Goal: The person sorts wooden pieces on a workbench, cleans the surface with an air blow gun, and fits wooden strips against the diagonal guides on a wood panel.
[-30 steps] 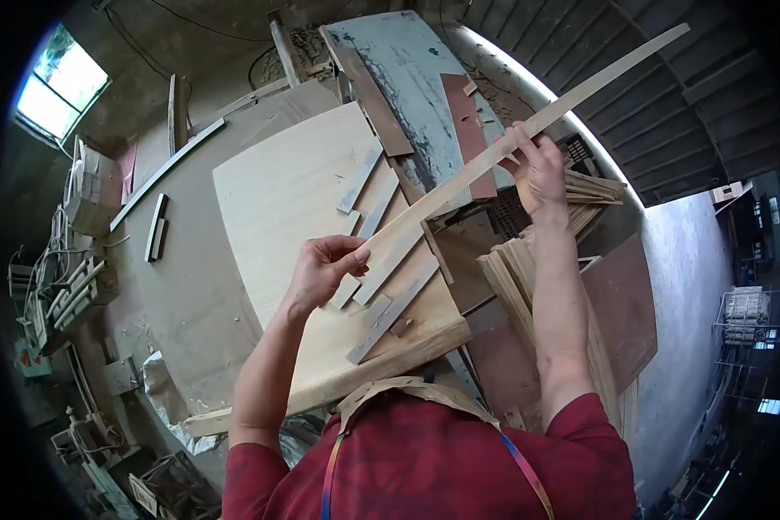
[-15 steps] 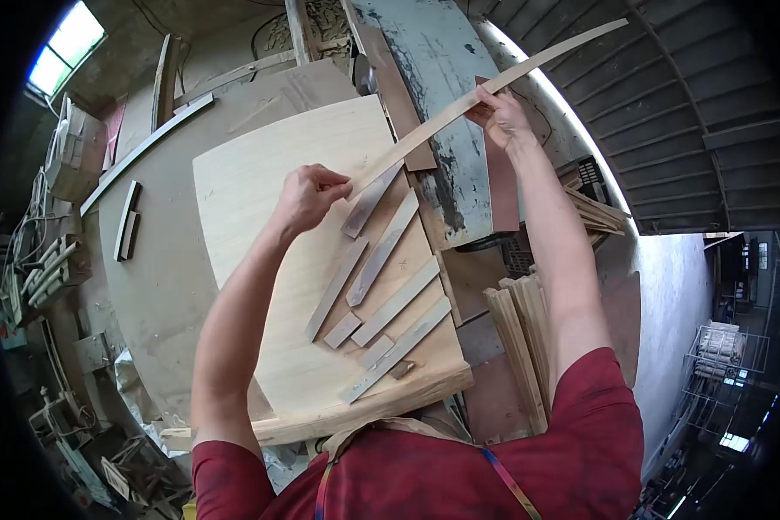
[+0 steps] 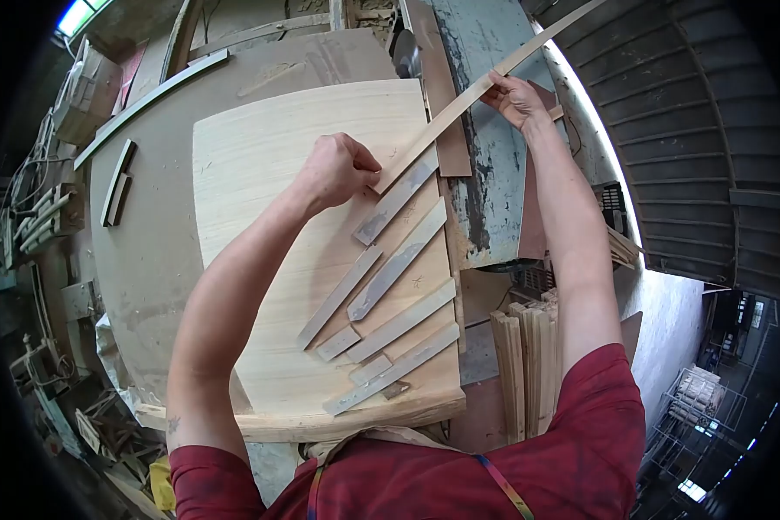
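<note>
A long thin wooden strip point(image 3: 446, 120) runs diagonally from the pale wooden panel point(image 3: 256, 165) out past its right edge. My left hand point(image 3: 340, 172) is closed in a pinch on the strip's near end, above the panel. Farther along, my right hand point(image 3: 513, 100) grips the same strip between thumb and fingers, over the blue-grey worn surface. Right below the held strip lies a grey-faced strip point(image 3: 399, 206). Several more such strips, including a pointed one point(image 3: 399, 260) and a narrow one point(image 3: 338, 299), lie slanted on the panel, with small short blocks point(image 3: 338, 343) among them.
Under the panel is a large brown board point(image 3: 152, 286), with two short dark-edged pieces point(image 3: 119, 186) and a long curved strip point(image 3: 152, 108) at left. A thick wooden rail point(image 3: 347, 420) runs along the near edge. Upright slats point(image 3: 529, 364) stand at right.
My view has shifted, so the panel appears farther right. The held strip now sits alongside the uppermost grey-faced strip, at a steeper slant in view. Both hands keep their hold.
</note>
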Action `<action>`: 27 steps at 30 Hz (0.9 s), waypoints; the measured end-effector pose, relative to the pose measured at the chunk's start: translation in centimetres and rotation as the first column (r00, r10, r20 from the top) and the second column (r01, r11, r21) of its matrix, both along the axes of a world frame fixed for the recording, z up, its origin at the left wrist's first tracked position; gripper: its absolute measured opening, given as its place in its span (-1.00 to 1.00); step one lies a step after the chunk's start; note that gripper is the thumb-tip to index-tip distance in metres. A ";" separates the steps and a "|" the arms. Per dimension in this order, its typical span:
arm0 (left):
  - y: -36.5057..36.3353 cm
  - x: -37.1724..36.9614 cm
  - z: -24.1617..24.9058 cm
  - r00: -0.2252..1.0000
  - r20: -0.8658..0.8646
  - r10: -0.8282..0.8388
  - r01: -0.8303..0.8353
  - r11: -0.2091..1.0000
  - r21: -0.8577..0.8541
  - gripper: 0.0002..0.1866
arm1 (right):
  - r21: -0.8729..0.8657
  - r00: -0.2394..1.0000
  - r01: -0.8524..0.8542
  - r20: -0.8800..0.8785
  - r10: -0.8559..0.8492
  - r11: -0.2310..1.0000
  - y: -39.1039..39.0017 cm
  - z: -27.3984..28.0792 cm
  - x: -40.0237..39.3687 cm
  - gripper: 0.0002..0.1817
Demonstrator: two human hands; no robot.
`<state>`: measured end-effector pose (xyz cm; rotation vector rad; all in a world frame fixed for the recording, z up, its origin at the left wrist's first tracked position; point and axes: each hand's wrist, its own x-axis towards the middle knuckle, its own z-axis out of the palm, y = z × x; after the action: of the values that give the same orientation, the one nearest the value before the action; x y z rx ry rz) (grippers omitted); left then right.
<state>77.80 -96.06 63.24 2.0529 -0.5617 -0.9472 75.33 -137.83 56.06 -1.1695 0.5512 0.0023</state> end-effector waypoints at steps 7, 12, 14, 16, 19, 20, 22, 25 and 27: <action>0.0 0.0 0.0 0.996 0.073 -0.054 0.052 0.998 0.025 -0.81 | -0.007 0.998 -0.057 -0.016 0.057 0.998 -0.1 -1.2 1.3 -0.76; -0.5 -0.4 0.3 0.994 0.092 -0.066 0.062 0.997 0.042 -0.76 | -0.018 0.997 -0.083 -0.005 0.083 0.996 -0.1 -1.3 1.1 -0.76; -0.6 -1.0 0.6 0.989 0.129 -0.075 0.070 0.997 0.044 -0.74 | -0.011 0.996 -0.095 -0.003 0.095 0.995 -0.1 -1.2 1.2 -0.75; -0.7 -1.6 1.2 0.992 0.122 -0.028 0.025 0.999 0.027 -0.72 | -0.001 0.993 -0.114 0.003 0.114 0.993 -0.2 -1.0 1.3 -0.73; -0.8 -2.6 1.5 0.985 0.171 -0.014 0.012 1.000 0.015 -0.70 | -0.001 0.992 -0.126 0.012 0.126 0.992 -0.2 -0.9 0.9 -0.73; -0.8 -2.9 1.4 0.975 0.221 -0.014 0.012 1.000 0.013 -0.69 | -0.001 0.991 -0.137 0.015 0.137 0.991 -0.2 -0.9 0.8 -0.73; -0.8 -3.5 1.3 0.963 0.268 -0.019 0.017 1.000 0.009 -0.68 | -0.001 0.991 -0.132 0.012 0.132 0.991 -0.2 -0.9 0.5 -0.73; -0.7 -3.8 1.2 0.916 0.394 -0.069 0.067 0.998 0.021 -0.66 | -0.008 0.992 -0.129 0.007 0.129 0.992 -0.2 -0.6 0.4 -0.73; -0.6 -3.7 0.8 0.911 0.405 -0.074 0.074 0.997 0.014 -0.64 | -0.007 0.992 -0.123 -0.003 0.123 0.992 -0.1 -0.6 0.4 -0.73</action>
<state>74.10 -96.61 64.00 2.2537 -0.8625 -0.5558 75.76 -137.89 55.46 -1.2090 0.4805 0.1073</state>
